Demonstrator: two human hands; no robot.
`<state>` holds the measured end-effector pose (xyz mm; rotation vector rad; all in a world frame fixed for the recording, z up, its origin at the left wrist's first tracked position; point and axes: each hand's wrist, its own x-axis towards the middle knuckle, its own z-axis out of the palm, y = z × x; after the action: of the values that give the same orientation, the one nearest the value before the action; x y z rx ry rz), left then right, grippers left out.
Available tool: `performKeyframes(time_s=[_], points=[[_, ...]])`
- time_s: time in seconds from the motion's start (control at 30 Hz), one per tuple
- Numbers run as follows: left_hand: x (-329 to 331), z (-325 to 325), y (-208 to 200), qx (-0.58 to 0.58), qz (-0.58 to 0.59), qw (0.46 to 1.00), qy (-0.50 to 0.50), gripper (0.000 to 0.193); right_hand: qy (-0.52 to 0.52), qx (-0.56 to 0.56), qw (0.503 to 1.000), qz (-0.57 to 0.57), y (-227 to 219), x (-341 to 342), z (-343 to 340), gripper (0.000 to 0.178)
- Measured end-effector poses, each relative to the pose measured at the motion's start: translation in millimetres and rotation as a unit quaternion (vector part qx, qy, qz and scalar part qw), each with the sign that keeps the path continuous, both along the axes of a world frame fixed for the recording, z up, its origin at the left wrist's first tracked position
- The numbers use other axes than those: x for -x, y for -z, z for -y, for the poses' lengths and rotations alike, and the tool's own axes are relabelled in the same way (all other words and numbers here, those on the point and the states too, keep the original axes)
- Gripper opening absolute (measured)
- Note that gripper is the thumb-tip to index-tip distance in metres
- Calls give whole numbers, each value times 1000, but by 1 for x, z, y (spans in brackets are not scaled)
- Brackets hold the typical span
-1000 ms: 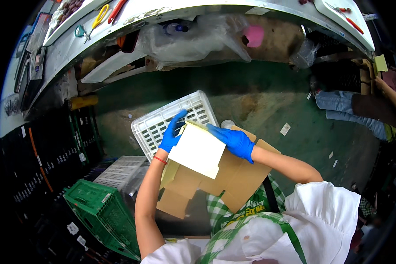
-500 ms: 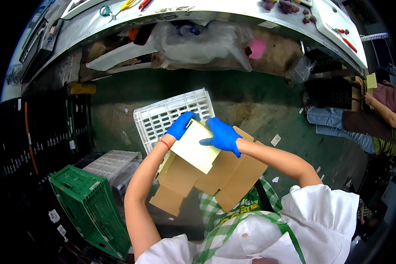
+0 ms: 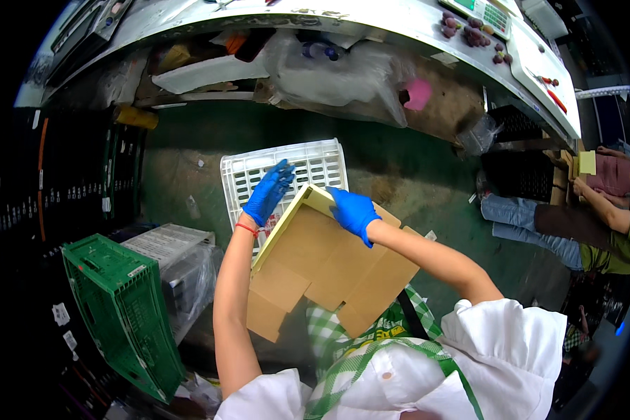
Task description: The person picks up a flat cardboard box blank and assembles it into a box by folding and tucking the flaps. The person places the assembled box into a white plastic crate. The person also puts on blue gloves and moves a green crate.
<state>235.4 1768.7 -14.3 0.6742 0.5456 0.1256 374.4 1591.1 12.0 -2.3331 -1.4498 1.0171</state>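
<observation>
Left grip (image 3: 267, 194) drawn away from right grip (image 3: 355, 215), released with fingers spread, white crate (image 3: 259, 160) beneath it, part-folded brown carton (image 3: 329, 252), pale-yellow edges raised, grasped by right grip

Left hand (image 3: 269, 192): above white crate (image 3: 335, 155), half-past ten from carton (image 3: 332, 245)
Right hand (image 3: 353, 214): holding carton at one o'clock
Grapes (image 3: 476, 36): on bench (image 3: 392, 14), one o'clock

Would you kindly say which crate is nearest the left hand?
The white crate overlapped by the left hand; others, including the green crate, stand farther away.
</observation>
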Motion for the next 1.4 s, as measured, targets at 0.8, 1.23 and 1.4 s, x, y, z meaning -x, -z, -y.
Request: performKeyframes(time_s=[0.8, 1.23, 1.4], points=[[258, 215, 23, -73, -363, 840, -397, 42, -2, -203, 978, 37, 4, 23, -13, 79], [272, 176, 29, -158, -371, 840, -364, 45, -296, -15, 915, 274, -41, 21, -94, 54], [267, 164, 35, -178, -365, 846, -345, 48, -378, -195, 897, 121, -5, 8, -105, 38]])
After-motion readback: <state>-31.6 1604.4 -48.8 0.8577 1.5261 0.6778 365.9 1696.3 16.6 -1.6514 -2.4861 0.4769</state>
